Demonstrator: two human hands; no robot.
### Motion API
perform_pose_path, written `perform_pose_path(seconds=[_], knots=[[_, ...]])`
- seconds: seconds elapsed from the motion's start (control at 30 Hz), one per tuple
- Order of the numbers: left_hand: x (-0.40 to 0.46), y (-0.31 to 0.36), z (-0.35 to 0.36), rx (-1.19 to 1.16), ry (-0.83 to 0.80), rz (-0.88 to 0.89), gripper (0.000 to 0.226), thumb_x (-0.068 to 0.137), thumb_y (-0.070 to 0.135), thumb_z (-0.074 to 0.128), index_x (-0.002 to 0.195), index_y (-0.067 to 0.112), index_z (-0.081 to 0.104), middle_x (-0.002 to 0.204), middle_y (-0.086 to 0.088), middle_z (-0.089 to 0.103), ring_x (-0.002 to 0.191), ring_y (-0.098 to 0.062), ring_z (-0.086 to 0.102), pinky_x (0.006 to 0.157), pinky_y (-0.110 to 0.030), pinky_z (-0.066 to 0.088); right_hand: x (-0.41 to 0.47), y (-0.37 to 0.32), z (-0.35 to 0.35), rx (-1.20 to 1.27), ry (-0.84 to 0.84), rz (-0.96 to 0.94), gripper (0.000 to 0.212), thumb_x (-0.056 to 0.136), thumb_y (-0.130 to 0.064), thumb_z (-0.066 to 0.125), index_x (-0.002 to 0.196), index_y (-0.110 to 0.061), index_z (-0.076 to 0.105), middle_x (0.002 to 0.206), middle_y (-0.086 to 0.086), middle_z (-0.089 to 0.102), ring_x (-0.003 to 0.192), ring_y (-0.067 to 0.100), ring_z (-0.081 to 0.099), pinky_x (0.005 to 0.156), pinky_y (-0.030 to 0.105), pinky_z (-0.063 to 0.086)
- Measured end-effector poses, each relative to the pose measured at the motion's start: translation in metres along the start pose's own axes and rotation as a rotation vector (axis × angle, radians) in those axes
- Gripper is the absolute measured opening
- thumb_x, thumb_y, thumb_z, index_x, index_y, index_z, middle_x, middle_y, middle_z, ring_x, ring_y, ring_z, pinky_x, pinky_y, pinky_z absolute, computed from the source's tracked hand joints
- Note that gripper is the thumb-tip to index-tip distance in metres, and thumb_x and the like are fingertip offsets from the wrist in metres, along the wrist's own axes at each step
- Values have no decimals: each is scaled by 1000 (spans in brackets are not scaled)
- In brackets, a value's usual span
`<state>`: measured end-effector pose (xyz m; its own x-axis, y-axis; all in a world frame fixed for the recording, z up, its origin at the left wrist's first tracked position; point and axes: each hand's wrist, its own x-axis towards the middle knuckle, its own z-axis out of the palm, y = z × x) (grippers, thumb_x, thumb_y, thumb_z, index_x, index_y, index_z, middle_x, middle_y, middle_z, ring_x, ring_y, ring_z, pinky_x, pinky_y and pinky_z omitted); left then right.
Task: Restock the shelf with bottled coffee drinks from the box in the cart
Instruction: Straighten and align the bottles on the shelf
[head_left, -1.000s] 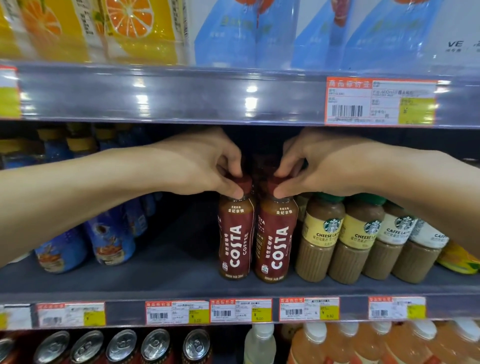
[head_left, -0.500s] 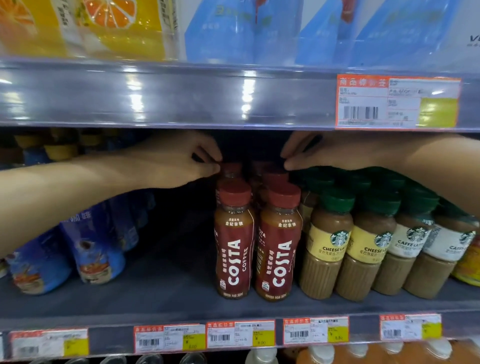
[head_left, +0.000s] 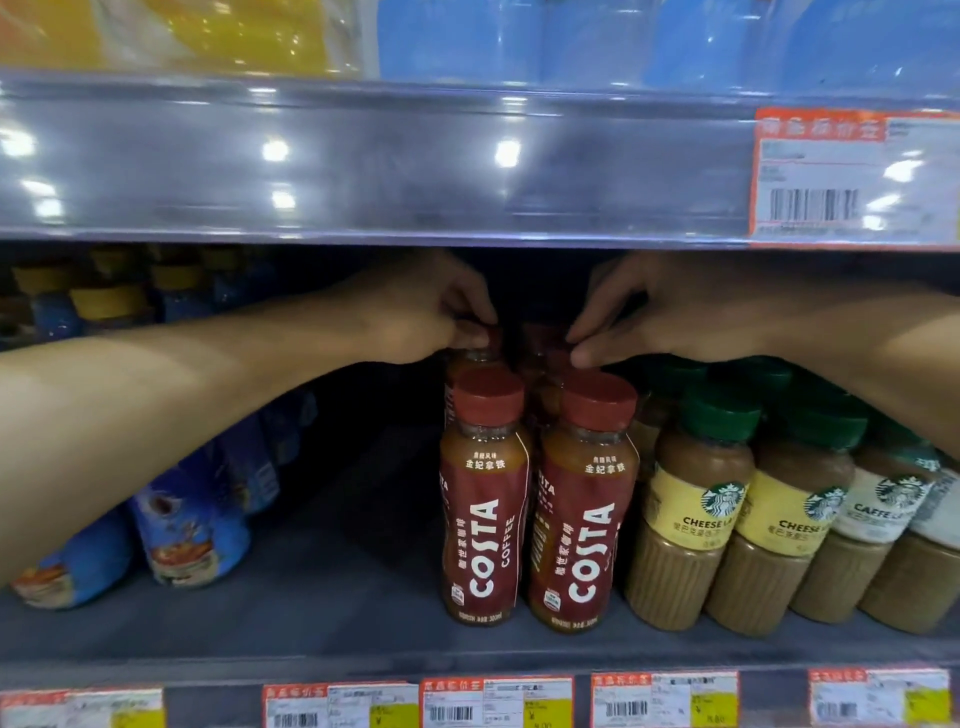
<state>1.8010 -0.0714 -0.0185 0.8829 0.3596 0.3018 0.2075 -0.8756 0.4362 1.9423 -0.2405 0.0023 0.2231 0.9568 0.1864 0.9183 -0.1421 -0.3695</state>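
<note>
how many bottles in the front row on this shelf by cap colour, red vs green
Red caps (Costa bottles): 2
Green caps (Starbucks bottles): 3 clearly in view; a fourth at the right edge is cut off
Total: 5

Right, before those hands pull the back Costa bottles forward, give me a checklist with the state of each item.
1. Left hand grips a rear Costa cap: ok.
2. Right hand pinches the other rear cap: ok.
3. Front Costa bottles upright, labels facing out: ok.
4. Room in front for the rear bottles: not ok, the front pair blocks the lane.
5. Starbucks bottles clear of the right forearm: cannot tell.
6. Rear bottles standing upright: cannot tell, hidden.
</note>
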Motion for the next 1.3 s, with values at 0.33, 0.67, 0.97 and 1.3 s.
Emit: perform_pose_path(seconds=[0.33,0.67,0.97,1.3], knots=[[-13,12,-2,-143,-102,27,14,81,11,74,79,25,71,91,5,75,90,-11,69,93,-32,53,-3,4,1,37,27,-21,12,77,-33,79,71,-39,70,84,-9,67,90,14,63,93,41,50],[-21,19,-8,-156,-117,2,16,78,12,75,78,28,72,94,9,74,94,-8,68,96,-29,51,-6,2,-1,13,19,-27,7,76,-36,77,72,-38,71,82,-11,67,88,12,64,91,41,52],[-19,9,-15,-241,-181,4,14,71,18,82,82,24,75,88,4,75,90,-11,69,92,-34,54,-3,15,-8,151,32,15,9,81,-39,68,84,-31,70,91,-11,68,88,4,62,77,11,46],[25,-11,-14,-53,-60,-67,29,82,10,72,110,14,65,91,6,64,82,-5,59,67,-1,41,43,32,-8,26,35,50,15,82,-23,75,95,-28,70,98,-9,68,98,12,62,88,26,46]])
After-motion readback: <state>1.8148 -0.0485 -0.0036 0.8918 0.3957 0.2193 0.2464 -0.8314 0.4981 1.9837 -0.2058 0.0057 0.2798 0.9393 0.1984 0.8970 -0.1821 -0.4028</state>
